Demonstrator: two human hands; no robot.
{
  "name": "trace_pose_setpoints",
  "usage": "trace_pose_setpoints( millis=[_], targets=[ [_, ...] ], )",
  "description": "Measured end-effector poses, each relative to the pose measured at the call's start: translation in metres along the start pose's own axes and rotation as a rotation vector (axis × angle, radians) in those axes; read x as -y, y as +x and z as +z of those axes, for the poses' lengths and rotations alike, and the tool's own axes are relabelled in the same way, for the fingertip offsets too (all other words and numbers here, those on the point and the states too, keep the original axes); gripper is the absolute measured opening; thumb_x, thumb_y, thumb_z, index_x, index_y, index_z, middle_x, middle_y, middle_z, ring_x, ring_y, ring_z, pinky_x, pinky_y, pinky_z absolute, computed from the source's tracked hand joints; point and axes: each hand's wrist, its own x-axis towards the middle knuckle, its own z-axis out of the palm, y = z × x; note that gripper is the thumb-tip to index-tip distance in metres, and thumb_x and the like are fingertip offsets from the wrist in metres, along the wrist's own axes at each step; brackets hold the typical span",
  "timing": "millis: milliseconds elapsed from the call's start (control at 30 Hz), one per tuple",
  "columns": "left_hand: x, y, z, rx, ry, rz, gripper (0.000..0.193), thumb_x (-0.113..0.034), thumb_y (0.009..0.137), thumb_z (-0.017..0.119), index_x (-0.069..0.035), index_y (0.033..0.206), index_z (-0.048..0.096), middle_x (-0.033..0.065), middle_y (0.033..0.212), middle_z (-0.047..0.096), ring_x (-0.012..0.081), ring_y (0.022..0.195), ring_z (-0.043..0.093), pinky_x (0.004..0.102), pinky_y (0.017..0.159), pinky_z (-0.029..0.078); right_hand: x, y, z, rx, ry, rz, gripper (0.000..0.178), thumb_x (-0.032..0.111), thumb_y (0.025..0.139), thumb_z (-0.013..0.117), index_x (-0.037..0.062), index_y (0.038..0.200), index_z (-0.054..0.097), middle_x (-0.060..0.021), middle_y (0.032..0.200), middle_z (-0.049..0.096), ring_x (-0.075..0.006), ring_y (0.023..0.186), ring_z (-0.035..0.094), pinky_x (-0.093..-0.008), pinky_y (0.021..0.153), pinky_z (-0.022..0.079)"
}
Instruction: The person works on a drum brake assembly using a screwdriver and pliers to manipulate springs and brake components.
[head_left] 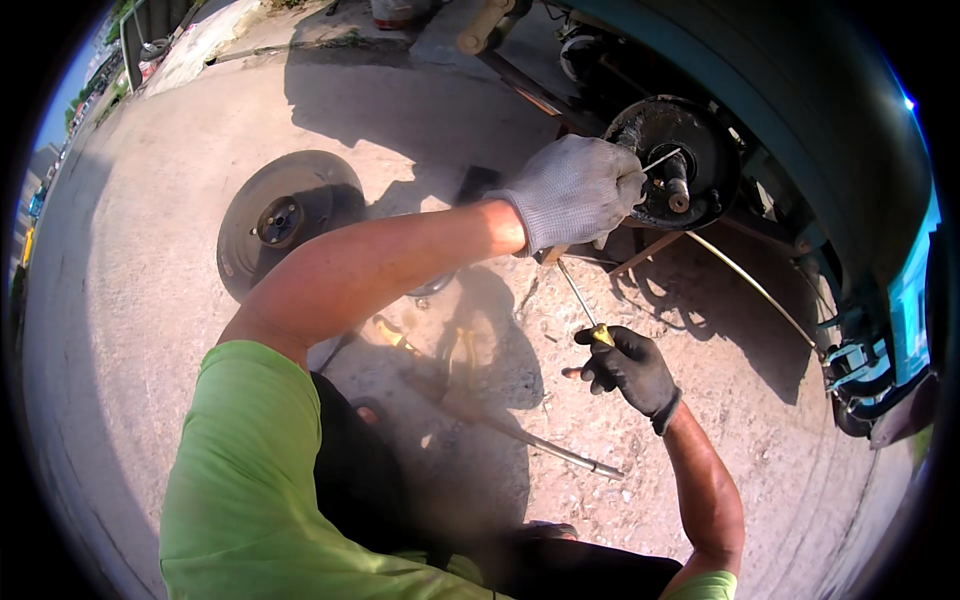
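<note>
My left hand (pixel 580 190), in a grey knit glove, is closed at the near-left side of a round black brake backing plate (pixel 722 150). A thin metal rod (pixel 662 159) sticks out from its fingers toward the greasy axle shaft (pixel 677 185) at the plate's centre; the part inside the hand is hidden. Lower right, my right hand (pixel 640 375), in a black glove, grips a screwdriver (pixel 601 333) by its yellow handle. The blade points up and left, below the left hand. It is apart from the plate.
A brake drum (pixel 240 205) lies on the concrete at left. Near my knees are a long metal bar (pixel 570 457) and yellow-handled tools (pixel 395 335), blurred. A teal vehicle body (pixel 800 70) overhangs the upper right. A pale cable (pixel 755 283) runs below it.
</note>
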Motion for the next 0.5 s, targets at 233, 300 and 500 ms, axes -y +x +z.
trace_pose_setpoints(
  millis=[233, 300, 500],
  targets=[
    [0.000, -0.004, -0.001, -0.042, -0.010, 0.011, 0.032, -0.027, 0.103, 0.054, -0.003, 0.098, 0.075, 0.0168, 0.079, 0.071, 0.0331, 0.077, 0.073, 0.0429, 0.072, 0.057, 0.004, -0.002, 0.002, 0.005, -0.031, 0.011, 0.033, 0.016, 0.103, 0.057, -0.0016, 0.129, 0.067, -0.0100, 0.085, 0.072, -0.0102, 0.068, 0.063, -0.0269, 0.067, 0.057],
    [0.007, -0.006, -0.002, -0.031, -0.018, -0.024, 0.031, -0.027, 0.103, 0.055, -0.002, 0.099, 0.074, 0.0180, 0.084, 0.071, 0.0332, 0.081, 0.073, 0.0436, 0.073, 0.057, 0.006, -0.004, 0.002, -0.006, -0.052, 0.019, 0.033, 0.016, 0.103, 0.056, -0.0018, 0.129, 0.067, -0.0096, 0.084, 0.071, -0.0106, 0.069, 0.065, -0.0273, 0.067, 0.058],
    [0.020, -0.007, -0.002, -0.047, 0.119, 0.130, 0.032, -0.028, 0.103, 0.056, -0.001, 0.100, 0.074, 0.0188, 0.091, 0.071, 0.0366, 0.085, 0.071, 0.0478, 0.075, 0.055, 0.011, -0.006, 0.004, -0.010, -0.066, 0.024, 0.033, 0.015, 0.103, 0.056, -0.0027, 0.128, 0.067, -0.0093, 0.083, 0.070, -0.0118, 0.073, 0.069, -0.0280, 0.068, 0.058]
  ],
)
